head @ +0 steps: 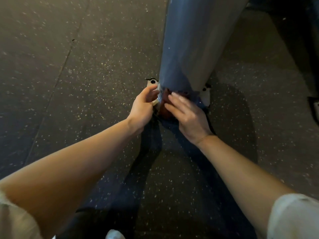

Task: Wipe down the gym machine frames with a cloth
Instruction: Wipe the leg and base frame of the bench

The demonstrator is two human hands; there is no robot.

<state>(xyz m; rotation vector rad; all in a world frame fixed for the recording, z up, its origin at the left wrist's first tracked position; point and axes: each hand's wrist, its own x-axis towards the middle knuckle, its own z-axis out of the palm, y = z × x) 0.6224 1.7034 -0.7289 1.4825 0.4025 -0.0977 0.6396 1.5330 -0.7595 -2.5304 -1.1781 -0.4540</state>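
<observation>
A thick grey machine frame post (189, 42) rises from a bolted metal base plate (206, 96) on the floor. At the foot of the post a reddish-brown cloth (164, 106) shows between my hands. My right hand (187, 116) presses on the cloth with straight fingers, blurred by motion. To the left of the post's base, my left hand (144, 107) has its fingers curled toward the post; what they hold is hidden.
Dark speckled rubber floor (86, 75) lies all around, with a seam running diagonally at the left. A dark machine part (309, 49) stands at the right edge. My dark trouser legs (138, 178) and a white shoe tip (114, 234) are below the hands.
</observation>
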